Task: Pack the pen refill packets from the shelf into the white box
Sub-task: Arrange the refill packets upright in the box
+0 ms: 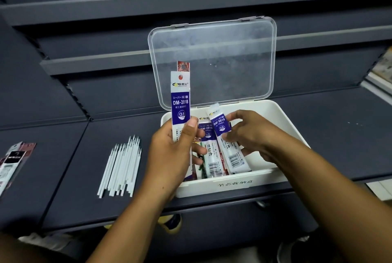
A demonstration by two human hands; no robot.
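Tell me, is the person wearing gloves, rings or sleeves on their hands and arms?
No. The left hand and right hand are bare: no gloves, rings or watch show. The left forearm and right forearm are bare too, with no sleeve in view.

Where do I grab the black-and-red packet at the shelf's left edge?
Probably pinch the black-and-red flat plastic packet by its far end, coming from the right; it lies flat on the dark shelf, and its near end runs out of view.
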